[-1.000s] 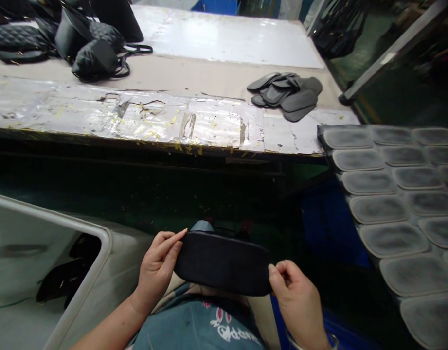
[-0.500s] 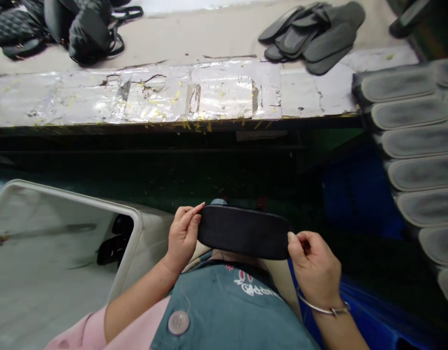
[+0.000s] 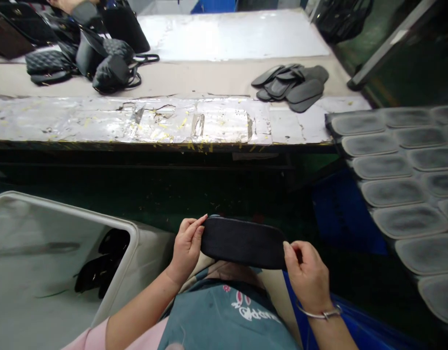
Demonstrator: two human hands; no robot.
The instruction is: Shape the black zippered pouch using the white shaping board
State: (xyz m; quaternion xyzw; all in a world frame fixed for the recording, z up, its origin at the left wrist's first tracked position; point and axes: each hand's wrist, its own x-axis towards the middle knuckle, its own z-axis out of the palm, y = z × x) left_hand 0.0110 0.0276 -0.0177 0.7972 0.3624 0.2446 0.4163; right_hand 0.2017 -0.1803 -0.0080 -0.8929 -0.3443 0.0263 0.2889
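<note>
I hold a flat black oval piece (image 3: 242, 241) level over my lap, its long side running left to right. My left hand (image 3: 188, 245) pinches its left end, fingers curled over the top edge. My right hand (image 3: 307, 273) grips its right end between thumb and fingers; a thin metal bangle sits on that wrist. Under the piece are my teal apron and pink sleeve.
A white tub (image 3: 59, 262) with dark pieces inside stands at my left. Rows of grey oval pads (image 3: 395, 189) lie on a rack at my right. The worn table (image 3: 172, 121) ahead carries a pile of dark oval pieces (image 3: 291, 87) and black quilted bags (image 3: 99, 61).
Both hands have kept hold of the black piece. My head tipped down and then back up, so the table shifts in view; my hands sit slightly closer together.
</note>
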